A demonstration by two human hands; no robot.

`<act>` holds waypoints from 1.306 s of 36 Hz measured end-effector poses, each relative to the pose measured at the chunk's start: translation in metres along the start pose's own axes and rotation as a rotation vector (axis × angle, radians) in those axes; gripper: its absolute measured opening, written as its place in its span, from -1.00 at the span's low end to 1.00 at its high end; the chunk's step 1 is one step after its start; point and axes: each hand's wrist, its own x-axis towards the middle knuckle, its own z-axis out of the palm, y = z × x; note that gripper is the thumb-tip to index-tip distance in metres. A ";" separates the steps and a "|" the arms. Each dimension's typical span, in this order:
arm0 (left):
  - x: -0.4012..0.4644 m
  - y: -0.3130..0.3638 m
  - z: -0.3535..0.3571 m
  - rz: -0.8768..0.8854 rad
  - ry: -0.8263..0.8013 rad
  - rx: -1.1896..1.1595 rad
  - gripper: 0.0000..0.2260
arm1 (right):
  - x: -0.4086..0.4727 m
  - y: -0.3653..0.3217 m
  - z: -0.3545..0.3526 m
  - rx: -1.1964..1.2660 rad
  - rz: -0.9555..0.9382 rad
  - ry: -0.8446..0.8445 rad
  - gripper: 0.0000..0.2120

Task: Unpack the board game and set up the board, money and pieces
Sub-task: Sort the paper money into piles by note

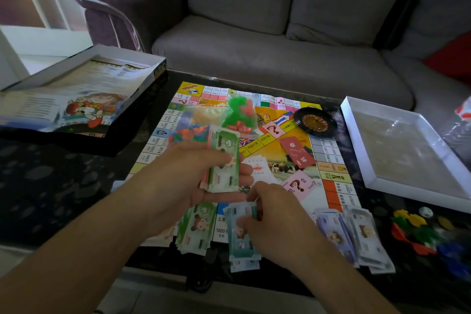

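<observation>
Sorting money: left hand (pixel 204 173) grips banknote wad (pixel 224 160) above the board (pixel 277 135), right hand (pixel 270 214) pinches blue-green notes (pixel 240 234) at near edge; square each pile before release.

Two bare, sleeveless forearms.

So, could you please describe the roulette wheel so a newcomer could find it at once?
Start at the game board on the dark table. Near its far right corner sits the roulette wheel. It is the only round black thing there; the red card nearby is flat and rectangular.
</observation>
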 end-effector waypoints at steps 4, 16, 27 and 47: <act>-0.005 -0.003 0.000 0.040 -0.087 -0.003 -0.78 | -0.003 -0.003 -0.011 -0.014 -0.007 0.039 -0.83; -0.007 -0.014 0.010 0.152 -0.202 0.226 -0.83 | -0.017 -0.007 -0.057 0.896 -0.073 0.127 -0.75; -0.010 -0.014 0.014 0.094 -0.176 0.078 -0.80 | -0.020 -0.006 -0.062 0.950 -0.080 0.211 -0.82; -0.006 -0.017 0.011 0.355 0.114 0.310 -0.91 | -0.015 -0.001 -0.063 0.879 -0.141 0.113 -0.89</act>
